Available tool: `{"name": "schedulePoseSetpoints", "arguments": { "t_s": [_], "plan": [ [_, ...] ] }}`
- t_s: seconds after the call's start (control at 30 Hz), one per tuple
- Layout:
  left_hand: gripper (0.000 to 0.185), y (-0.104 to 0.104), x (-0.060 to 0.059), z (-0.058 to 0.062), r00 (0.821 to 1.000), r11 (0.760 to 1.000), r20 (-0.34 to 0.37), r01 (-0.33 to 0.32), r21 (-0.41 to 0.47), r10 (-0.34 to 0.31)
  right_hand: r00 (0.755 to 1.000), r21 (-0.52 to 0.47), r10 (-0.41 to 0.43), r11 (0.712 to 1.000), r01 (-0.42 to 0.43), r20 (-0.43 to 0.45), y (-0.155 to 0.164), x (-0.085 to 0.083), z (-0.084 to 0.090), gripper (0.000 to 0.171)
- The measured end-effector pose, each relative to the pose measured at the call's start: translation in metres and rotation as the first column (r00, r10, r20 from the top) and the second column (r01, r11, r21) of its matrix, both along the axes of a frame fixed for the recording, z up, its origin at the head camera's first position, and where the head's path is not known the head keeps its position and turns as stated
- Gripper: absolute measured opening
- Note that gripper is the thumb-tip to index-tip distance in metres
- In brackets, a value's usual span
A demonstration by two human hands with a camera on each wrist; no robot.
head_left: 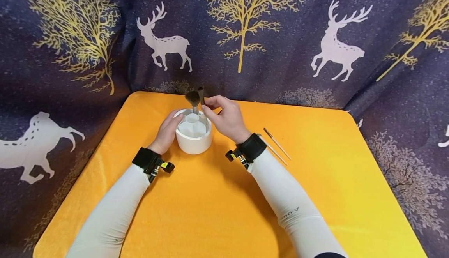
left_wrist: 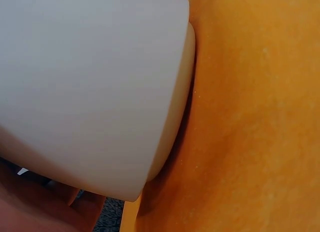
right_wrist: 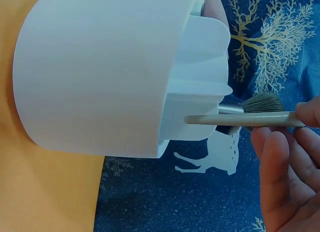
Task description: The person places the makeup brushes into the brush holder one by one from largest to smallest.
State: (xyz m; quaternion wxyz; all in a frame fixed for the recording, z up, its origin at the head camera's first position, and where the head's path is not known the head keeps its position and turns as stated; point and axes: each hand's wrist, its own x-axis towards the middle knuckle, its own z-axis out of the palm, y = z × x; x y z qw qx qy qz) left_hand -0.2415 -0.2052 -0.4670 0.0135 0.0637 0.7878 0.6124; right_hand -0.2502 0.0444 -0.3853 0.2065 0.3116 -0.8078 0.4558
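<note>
Now right hand [head_left: 228,118] fingers pinching upright brush [head_left: 202,99], bristles up, left hand [head_left: 167,132] cupping white holder [head_left: 193,139].

Bright, even light overhead; my arms cast soft shadows on the counter [head_left: 210,211]. Head view bends at edges; wrist views slightly soft.
</note>
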Motion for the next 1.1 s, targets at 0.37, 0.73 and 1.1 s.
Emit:
{"name": "schedulePoseSetpoints", "arguments": {
  "t_s": [0.37,0.73,1.1],
  "plan": [
    [0.068,0.002,-0.001,-0.001,1.0,1.0,0.003,-0.002,0.0,0.002,1.0,0.004,0.014,1.0,-0.014,-0.015,-0.001,0.0,-0.003,0.017],
    [0.068,0.002,0.0,0.0,1.0,1.0,-0.007,0.004,0.004,-0.004,0.999,0.01,0.002,1.0,-0.002,0.045,0.007,0.002,-0.002,0.022],
    [0.066,0.0,0.001,-0.001,1.0,1.0,-0.016,-0.001,0.018,0.001,1.0,-0.058,-0.019,0.998,0.018,-0.02,0.027,-0.005,0.0,0.02]
  ]
}}
